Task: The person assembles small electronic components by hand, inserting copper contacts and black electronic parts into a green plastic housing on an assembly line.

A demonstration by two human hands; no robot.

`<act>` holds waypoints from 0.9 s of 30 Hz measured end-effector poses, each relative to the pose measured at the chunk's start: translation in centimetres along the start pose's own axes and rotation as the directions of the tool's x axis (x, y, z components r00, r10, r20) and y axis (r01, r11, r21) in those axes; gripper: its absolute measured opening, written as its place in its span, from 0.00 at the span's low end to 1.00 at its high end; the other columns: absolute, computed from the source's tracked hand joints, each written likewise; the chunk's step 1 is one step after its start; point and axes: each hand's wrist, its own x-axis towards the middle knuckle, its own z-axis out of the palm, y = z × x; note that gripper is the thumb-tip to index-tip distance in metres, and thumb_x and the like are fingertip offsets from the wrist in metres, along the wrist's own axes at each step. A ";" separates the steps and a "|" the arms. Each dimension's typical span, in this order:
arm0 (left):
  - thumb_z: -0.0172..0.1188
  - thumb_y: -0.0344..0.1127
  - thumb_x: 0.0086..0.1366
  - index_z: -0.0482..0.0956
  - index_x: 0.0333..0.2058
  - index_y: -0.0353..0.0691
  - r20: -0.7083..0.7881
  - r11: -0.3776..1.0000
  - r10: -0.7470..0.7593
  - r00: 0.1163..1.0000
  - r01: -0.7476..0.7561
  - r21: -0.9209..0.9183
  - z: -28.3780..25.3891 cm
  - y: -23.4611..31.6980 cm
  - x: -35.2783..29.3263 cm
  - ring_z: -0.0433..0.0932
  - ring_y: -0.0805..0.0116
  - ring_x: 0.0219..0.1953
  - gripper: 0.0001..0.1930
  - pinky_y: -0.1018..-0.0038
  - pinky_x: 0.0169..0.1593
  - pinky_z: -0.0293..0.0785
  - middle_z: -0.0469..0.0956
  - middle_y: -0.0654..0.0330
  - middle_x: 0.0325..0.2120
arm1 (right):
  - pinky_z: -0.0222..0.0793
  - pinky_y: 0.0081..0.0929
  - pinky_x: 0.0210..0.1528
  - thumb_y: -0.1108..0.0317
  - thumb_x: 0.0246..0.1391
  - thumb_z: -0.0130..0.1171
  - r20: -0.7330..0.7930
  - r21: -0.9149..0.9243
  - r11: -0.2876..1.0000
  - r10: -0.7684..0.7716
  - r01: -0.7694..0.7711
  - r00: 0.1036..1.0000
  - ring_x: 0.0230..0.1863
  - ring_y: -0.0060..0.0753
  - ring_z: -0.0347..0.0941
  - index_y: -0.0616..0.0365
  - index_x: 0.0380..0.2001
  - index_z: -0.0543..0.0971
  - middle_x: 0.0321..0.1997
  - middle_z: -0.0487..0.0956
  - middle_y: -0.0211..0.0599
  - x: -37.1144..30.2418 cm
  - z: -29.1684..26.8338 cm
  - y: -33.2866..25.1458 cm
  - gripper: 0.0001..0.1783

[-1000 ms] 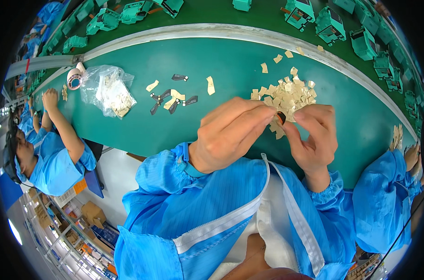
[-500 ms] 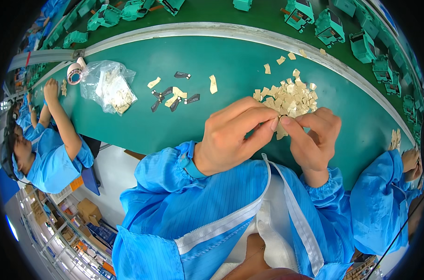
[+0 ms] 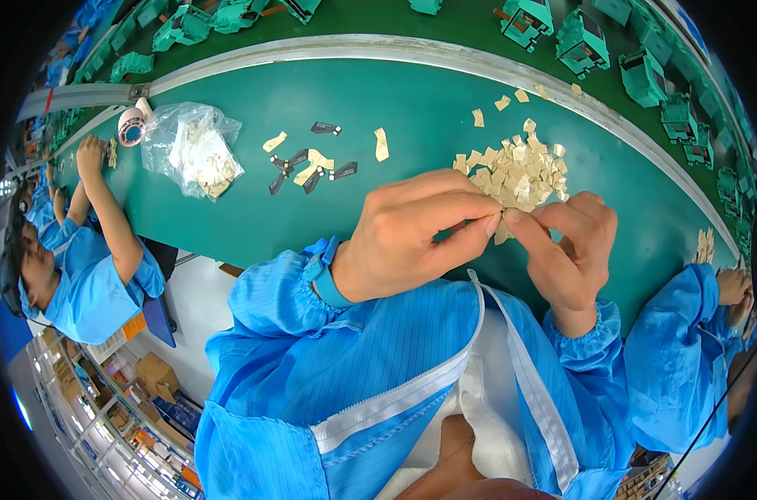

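My left hand (image 3: 424,229) is closed, thumb and forefinger pinched together. Right against its fingertips, my right hand (image 3: 568,250) pinches too. Whatever sits between the two is tiny and mostly covered by the fingers, so I cannot make it out. A cream-coloured piece (image 3: 502,234) shows just under the fingertips; whether it is held or lies on the table cannot be told. Directly beyond the hands is a heap of small cream pieces (image 3: 520,177). Farther left lie several flat black strips (image 3: 345,171) among cream strips (image 3: 382,145).
A clear plastic bag (image 3: 193,150) of cream pieces lies at the left beside a tape roll (image 3: 132,129). Behind the green table (image 3: 253,217) runs a metal rail (image 3: 378,48), with green machine parts (image 3: 582,46) beyond. Co-workers in blue sit at left (image 3: 95,275) and right (image 3: 674,358).
Both hands stay pinched together at nearly the same spot. My left wrist has shifted slightly left, and my right hand has drawn slightly right.
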 end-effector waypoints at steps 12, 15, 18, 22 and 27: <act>0.58 0.23 0.54 0.80 0.25 0.31 0.173 0.952 -0.258 0.950 0.281 -0.120 -1.4 0.4 0.4 0.71 0.79 0.20 0.03 0.83 0.23 0.64 0.77 0.60 0.21 | 0.60 0.25 0.25 0.71 0.21 0.63 -0.024 -0.014 0.995 -0.095 0.095 0.995 0.30 0.31 0.65 0.57 0.29 0.81 0.29 0.73 0.31 0.3 0.3 -0.2 0.20; 0.57 0.22 0.54 0.79 0.24 0.30 0.183 0.939 -0.285 0.941 0.312 -0.144 -1.5 0.3 0.4 0.70 0.80 0.20 0.03 0.83 0.23 0.63 0.77 0.61 0.20 | 0.60 0.25 0.24 0.71 0.22 0.63 -0.027 0.003 0.995 -0.098 0.098 0.995 0.30 0.31 0.65 0.58 0.29 0.81 0.29 0.73 0.31 0.2 0.5 0.0 0.20; 0.57 0.22 0.54 0.79 0.25 0.30 0.206 0.875 -0.379 0.902 0.422 -0.239 -1.4 0.2 0.6 0.69 0.81 0.21 0.03 0.84 0.24 0.63 0.77 0.61 0.21 | 0.61 0.26 0.26 0.71 0.22 0.63 -0.019 0.005 0.996 -0.089 0.089 0.996 0.30 0.32 0.66 0.58 0.29 0.81 0.30 0.73 0.32 0.1 0.5 0.1 0.20; 0.57 0.23 0.55 0.79 0.25 0.30 0.130 0.832 -0.450 0.884 0.468 -0.299 -0.2 -0.8 0.3 0.69 0.82 0.22 0.03 0.83 0.25 0.63 0.76 0.62 0.21 | 0.64 0.27 0.30 0.77 0.28 0.63 -0.053 0.064 0.993 0.099 -0.095 0.994 0.31 0.34 0.67 0.58 0.30 0.79 0.32 0.74 0.35 -0.1 0.2 -0.2 0.17; 0.59 0.24 0.55 0.80 0.26 0.33 0.007 0.923 -0.378 0.926 0.378 -0.072 0.7 -3.1 0.1 0.70 0.78 0.21 0.02 0.81 0.25 0.65 0.75 0.60 0.20 | 0.67 0.27 0.36 0.81 0.41 0.61 -0.160 0.147 0.965 0.240 -0.218 0.957 0.36 0.36 0.70 0.59 0.33 0.76 0.36 0.75 0.38 -0.1 0.0 2.0 0.13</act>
